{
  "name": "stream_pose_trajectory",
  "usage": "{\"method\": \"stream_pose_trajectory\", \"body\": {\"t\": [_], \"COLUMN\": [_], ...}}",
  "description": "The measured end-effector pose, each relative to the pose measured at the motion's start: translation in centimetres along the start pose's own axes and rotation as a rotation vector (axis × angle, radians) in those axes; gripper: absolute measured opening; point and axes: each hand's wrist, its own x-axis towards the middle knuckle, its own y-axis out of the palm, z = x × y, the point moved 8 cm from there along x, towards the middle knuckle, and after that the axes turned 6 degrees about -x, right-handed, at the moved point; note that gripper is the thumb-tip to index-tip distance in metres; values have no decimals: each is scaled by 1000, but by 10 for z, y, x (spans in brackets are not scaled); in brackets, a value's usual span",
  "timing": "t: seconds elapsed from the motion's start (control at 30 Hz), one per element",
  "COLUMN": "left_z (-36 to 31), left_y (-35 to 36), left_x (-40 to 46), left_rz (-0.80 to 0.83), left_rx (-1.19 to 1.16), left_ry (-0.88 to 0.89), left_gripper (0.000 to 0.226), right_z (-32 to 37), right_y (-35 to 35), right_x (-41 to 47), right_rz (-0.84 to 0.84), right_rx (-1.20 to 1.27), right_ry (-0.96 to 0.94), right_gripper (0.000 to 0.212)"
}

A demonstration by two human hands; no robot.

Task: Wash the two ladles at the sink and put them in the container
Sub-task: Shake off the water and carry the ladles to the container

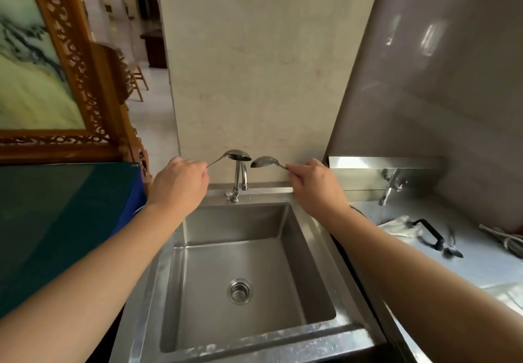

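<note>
Hands left (177,184) and right (315,186) each pinch one shiny steel ladle (237,155), (263,161) above the square sink (305,252).

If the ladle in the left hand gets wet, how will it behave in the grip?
The ladle looks like polished metal, so probably stiff, and slippery once wet. The left hand holds only the thin handle end, with the bowl far out, so it may tend to twist or dip.

No legible text, label, brand mark, number or sign appeared on any surface in this view; the sink (249,252), tap (240,177) and counter (481,266) bore no readable markings
</note>
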Motion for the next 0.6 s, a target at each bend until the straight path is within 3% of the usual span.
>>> {"method": "stream_pose_trajectory", "body": {"t": [0.33,0.6], "left_z": [-90,-275], "left_y": [51,151], "left_x": [-3,-11], "left_rz": [173,550], "left_rx": [-401,-1023], "left_ry": [-120,-328], "left_gripper": [20,16], "right_z": [-84,-240], "right_y": [-51,-116], "right_x": [-67,-175], "right_rz": [83,5], "right_rx": [290,863], "right_ry": [421,913], "right_gripper": [24,17]}}
